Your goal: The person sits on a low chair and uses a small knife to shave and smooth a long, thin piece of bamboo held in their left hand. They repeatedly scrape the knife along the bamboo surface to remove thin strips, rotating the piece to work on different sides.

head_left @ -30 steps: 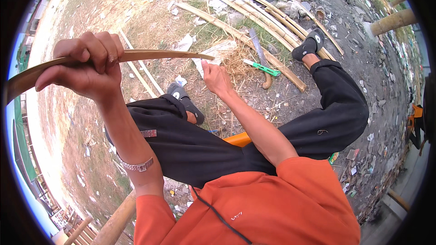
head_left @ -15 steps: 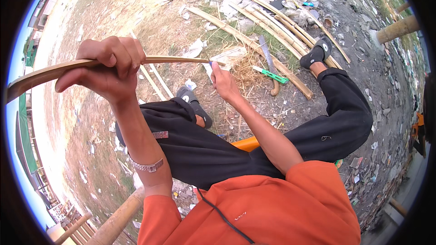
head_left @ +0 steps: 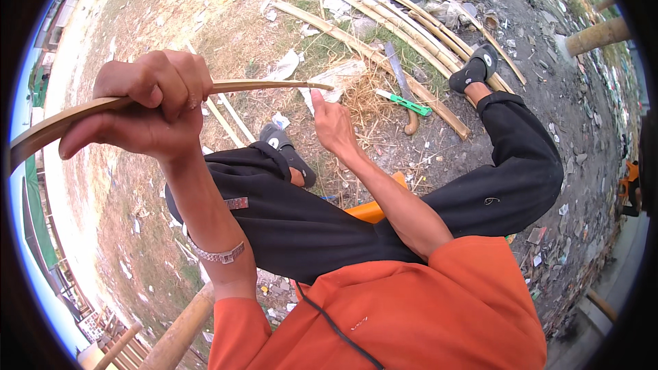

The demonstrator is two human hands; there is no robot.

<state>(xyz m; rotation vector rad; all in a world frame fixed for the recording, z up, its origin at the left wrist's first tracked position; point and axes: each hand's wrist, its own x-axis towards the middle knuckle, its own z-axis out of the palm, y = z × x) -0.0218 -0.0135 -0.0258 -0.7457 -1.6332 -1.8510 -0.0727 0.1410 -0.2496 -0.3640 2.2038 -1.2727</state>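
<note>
Shifted slightly left in view since the earlier frame, the left hand point(head_left: 161, 120) grips a bamboo strip point(head_left: 253, 85). I see its long axis running left to right, its right tip nearest the right hand point(head_left: 333, 125), whose curled grip I cannot tell.

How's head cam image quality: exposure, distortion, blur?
Head view, left: ground blown out near white; head view, rim: image falls to black; head view, mid-left: bamboo strip bows, lens share unclear; head view, centre: green-handled knife reads fairly crisp; head view, left hand: no obvious motion blur.
</note>
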